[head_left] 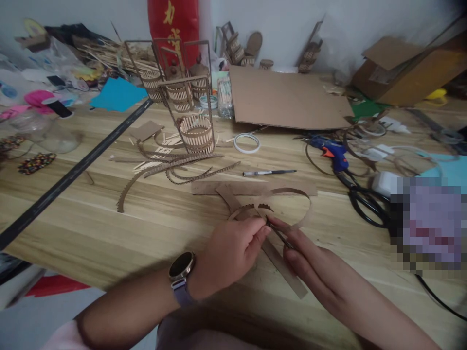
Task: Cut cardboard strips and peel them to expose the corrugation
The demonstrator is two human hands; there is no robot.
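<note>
Near the table's front, my left hand, with a watch on its wrist, pinches a curved brown cardboard strip whose edge is cut into small teeth. Its fingertips meet those of my right hand. That hand is closed on a thin, dark metal tool, its tip at the strip; the tool's kind is unclear because fingers cover its grip. A loose loop of brown strip curls up behind my right fingers. Beneath both hands lies a flat cardboard strip, slanting toward me.
Beyond my hands lie a long cardboard strip, a pen, a tape roll and toothed strips. A small stick basket stands behind. A blue glue gun with cable is right; a black bar crosses left.
</note>
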